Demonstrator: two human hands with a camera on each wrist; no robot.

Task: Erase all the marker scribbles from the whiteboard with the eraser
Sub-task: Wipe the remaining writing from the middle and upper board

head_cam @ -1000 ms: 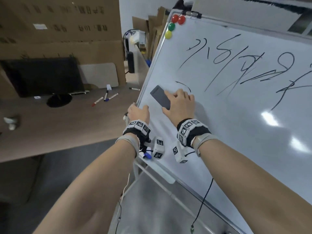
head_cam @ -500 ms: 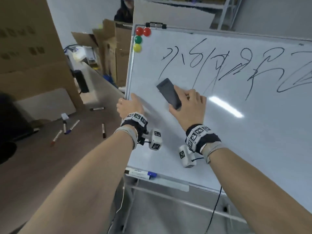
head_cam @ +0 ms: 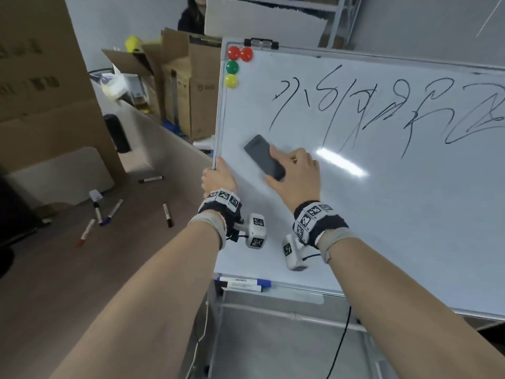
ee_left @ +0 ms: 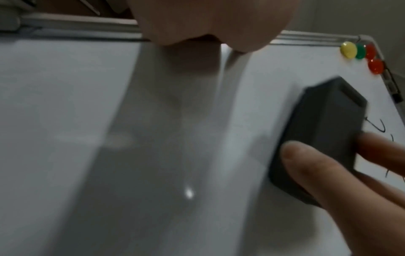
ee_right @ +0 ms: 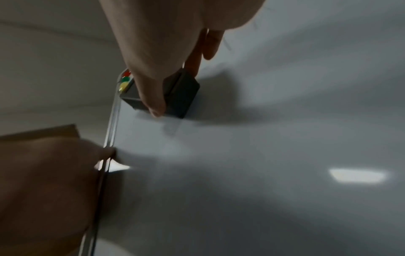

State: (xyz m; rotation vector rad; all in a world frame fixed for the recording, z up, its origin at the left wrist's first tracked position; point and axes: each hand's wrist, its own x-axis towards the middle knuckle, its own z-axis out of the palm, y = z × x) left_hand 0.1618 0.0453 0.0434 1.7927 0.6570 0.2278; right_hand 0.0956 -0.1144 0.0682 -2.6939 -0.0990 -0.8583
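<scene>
Our right hand [head_cam: 296, 173] holds the eraser [head_cam: 264, 157] flat against the whiteboard [head_cam: 382, 228], left of centre in the head frame. The thumb runs along the eraser's lower long edge and the fingers curl over its upper right end, so it is pinched across its width. In the left wrist view the thumb and one finger show clamped on either side of the dark block [ee_left: 324, 138]; in the right wrist view the same block [ee_right: 175, 93] sits under the thumb, against the board surface.

The eraser's long axis runs diagonally, from upper left to lower right of the head frame, with its free end pointing toward the coloured magnets [head_cam: 235, 67] in the board's upper left corner.

The marker scribbles [head_cam: 382, 113] lie up and to the right of the eraser, in a band across the upper part of the board to the right frame edge. The nearest stroke ends just above and right of the eraser; none is under it. The right hand is clearly the nearer one.

Our left hand [head_cam: 218, 179] wraps around the board's left frame edge, thumb on the front; it braces the board

Judgement: most of the writing is unerased; the next sweep must go up and rightward

Markers [head_cam: 109, 214] lie on the table [head_cam: 68, 269], lower left
</scene>
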